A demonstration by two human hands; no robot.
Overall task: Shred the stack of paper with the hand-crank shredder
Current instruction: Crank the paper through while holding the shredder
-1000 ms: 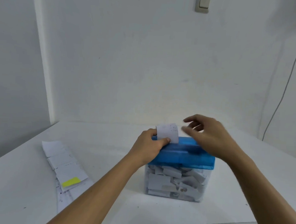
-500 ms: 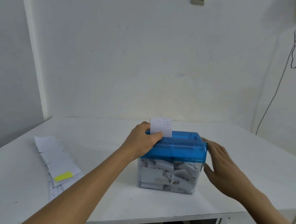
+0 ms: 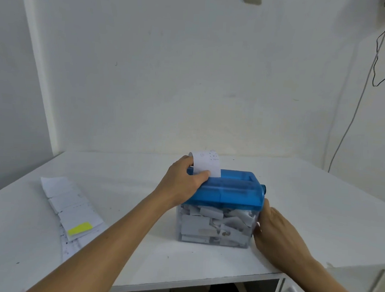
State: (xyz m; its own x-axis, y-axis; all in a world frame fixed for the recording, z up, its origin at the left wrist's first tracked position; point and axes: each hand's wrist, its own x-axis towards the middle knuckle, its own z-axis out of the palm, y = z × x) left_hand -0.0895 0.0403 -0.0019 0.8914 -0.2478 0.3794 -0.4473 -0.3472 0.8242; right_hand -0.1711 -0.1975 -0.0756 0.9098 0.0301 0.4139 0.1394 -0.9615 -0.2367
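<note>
Now L hand point(image 3: 182, 185) is pinching slip point(image 3: 206, 164) in shredder point(image 3: 229, 190) slot, R hand point(image 3: 278, 230) is sitting by its right side, grip unclear; cranking's prob. next.

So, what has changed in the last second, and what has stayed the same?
The right hand came down from above the lid to the right side of the bin; whether it grips anything there is hidden. The left hand still pinches the slip standing in the lid, and the stack lies unmoved on the table.
</note>
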